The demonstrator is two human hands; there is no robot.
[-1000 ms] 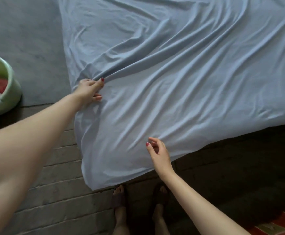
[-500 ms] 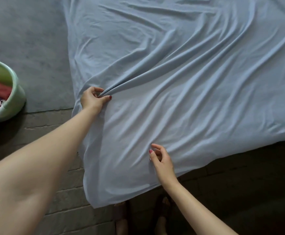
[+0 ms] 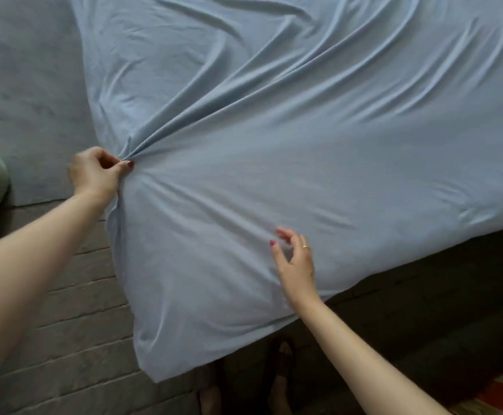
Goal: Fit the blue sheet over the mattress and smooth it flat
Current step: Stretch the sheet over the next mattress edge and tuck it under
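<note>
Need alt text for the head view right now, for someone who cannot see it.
A person's left hand pinches a bunched fold of the blue sheet, creases fanning from the grip. The right hand hovers open near the sheet's front edge, whose corner hangs over a brick floor.

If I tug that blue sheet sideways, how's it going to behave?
Probably floppy: the blue sheet bunches into radiating folds where the left hand pinches it. Likely light and prone to sliding, since its corner hangs loose off the edge, untucked.
</note>
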